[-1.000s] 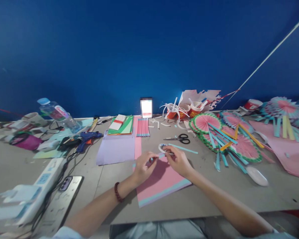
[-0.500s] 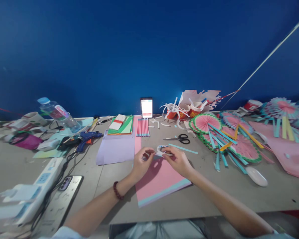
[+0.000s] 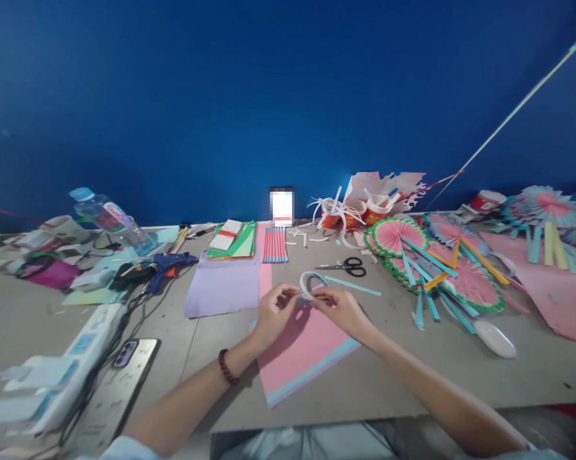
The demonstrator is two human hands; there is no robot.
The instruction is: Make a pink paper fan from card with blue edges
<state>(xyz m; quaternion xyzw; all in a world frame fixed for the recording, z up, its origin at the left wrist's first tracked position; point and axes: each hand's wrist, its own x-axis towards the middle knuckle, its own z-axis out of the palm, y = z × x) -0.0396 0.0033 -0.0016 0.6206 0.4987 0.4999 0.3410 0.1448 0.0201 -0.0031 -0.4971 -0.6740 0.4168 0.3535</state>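
Observation:
A white roll of tape (image 3: 309,279) stands tilted over the paper, held between both hands. My right hand (image 3: 341,313) is closed on its lower right rim. My left hand (image 3: 277,313), with a dark bead bracelet at the wrist, pinches at the lower left edge of the roll; whether a loose tape end lies between those fingertips is too small to tell. Beneath both hands lies a pink sheet (image 3: 307,364) with a light blue and lilac border along its near edge. Its far part is hidden by the hands.
Black scissors (image 3: 353,267) and a blue paper strip (image 3: 352,285) lie beyond my right hand. Pleated paper fans (image 3: 397,237) spread to the right. Lilac paper (image 3: 223,287), a glue gun (image 3: 165,268), a power strip (image 3: 84,358) and a phone (image 3: 129,383) occupy the left.
The roll of tape has tipped up so its ring shows more fully. The pink sheet has shifted slightly left and toward me. Both hands keep nearly the same place.

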